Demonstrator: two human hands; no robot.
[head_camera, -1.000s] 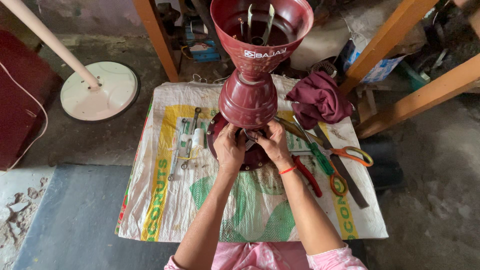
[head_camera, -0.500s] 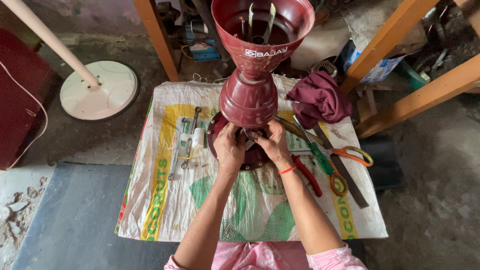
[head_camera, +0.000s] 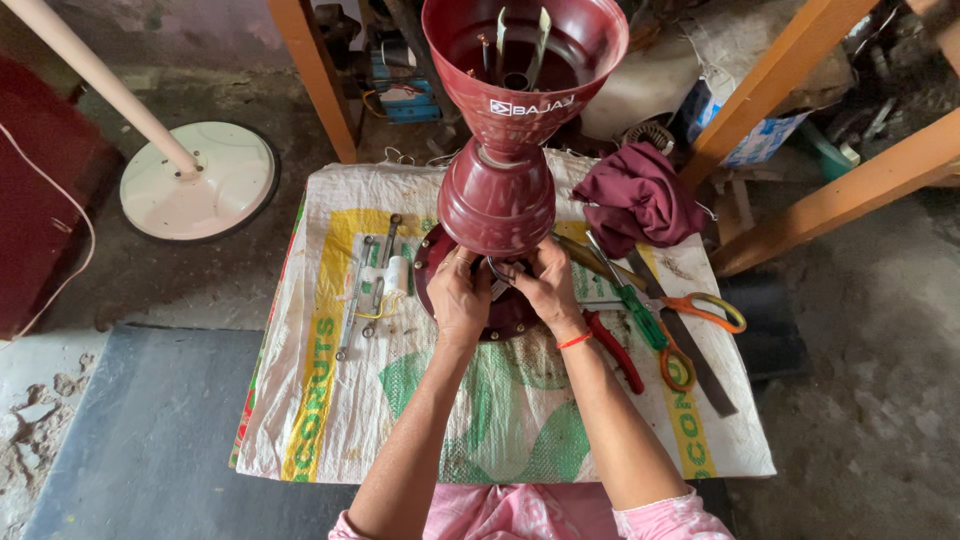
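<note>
Both hands, left hand (head_camera: 458, 297) and right hand (head_camera: 545, 290), pinch small fittings under the upright maroon metal fan housing (head_camera: 498, 200), still half-assembled, orange-handled scissors (head_camera: 690, 330) at 3 o'clock.

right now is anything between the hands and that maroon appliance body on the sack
Nothing visible is. The left hand and right hand both already rest on the base of the maroon appliance body, fingers meeting at a small dark part there. The red pliers and scissors lie off to the right, apart.
</note>
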